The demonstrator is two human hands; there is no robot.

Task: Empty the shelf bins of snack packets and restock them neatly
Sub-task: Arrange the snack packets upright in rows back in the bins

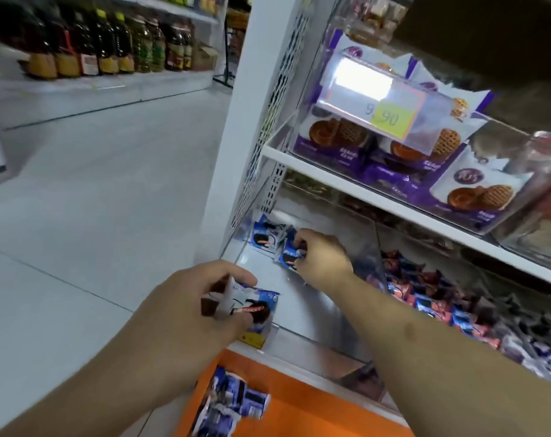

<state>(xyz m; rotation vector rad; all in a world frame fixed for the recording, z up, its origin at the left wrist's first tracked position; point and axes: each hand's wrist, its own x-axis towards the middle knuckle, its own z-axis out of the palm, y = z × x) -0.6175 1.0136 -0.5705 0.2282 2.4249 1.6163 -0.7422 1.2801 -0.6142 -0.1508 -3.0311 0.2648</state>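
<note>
Your right hand (320,257) is inside the clear shelf bin (367,247) on the lower shelf, its fingers curled round a blue snack packet (289,255) near the bin's back left corner. A second blue packet (265,238) lies just behind it, against the perforated white upright (261,121). The rest of that bin's floor shows bare white.

Your left hand (186,310) is nearer you, at the bin's front edge, its fingers pinching another blue packet (258,310) by its top seam; the packet hangs over the bin's front lip.

Below, a loose pile of blue packets (233,402) lies on the orange ledge (315,411) at the foot of the shelving.

A clear divider wall stands right of your right wrist, and past it the neighbouring bin is crowded with red and blue packets (425,298). Your right forearm crosses over that bin's front.

Overhead, the white shelf (394,209) carries purple cookie packs (476,190) in a clear bin, with a tilted price tag holder (391,116) jutting out above your right hand. Across the aisle, bottles (110,45) line a far shelf.
</note>
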